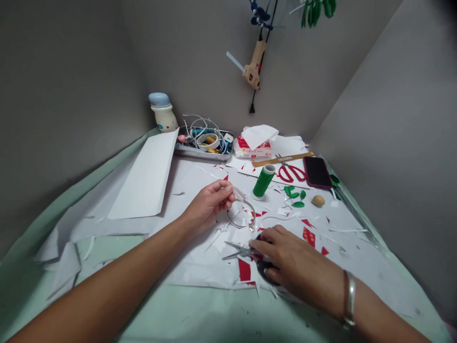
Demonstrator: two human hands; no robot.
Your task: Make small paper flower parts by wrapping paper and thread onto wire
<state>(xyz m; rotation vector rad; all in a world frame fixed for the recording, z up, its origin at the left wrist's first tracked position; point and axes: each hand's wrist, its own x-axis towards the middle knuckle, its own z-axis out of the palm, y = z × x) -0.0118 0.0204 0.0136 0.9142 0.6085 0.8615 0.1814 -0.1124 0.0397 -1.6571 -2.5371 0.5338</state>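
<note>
My left hand (pixel 209 204) pinches a thin white paper strip (pixel 238 193) between thumb and fingers, just above a metal wire ring (pixel 241 214) lying on the white paper. My right hand (pixel 291 262) rests palm down on a pair of scissors (pixel 243 251) with dark handles; its fingers curl over the handles while the open blades point left. Red and white paper scraps (pixel 309 236) lie all around both hands. A green spool of tape (pixel 263 180) stands just beyond the ring.
A metal tray (pixel 203 151) of cables and tape sits at the back, beside a tissue pack (pixel 254 148) and a small bottle (pixel 162 112). Red scissors (pixel 291 172), a ruler (pixel 282 159) and a phone (pixel 317 172) lie at the right. A glue gun (pixel 254 69) hangs on the wall.
</note>
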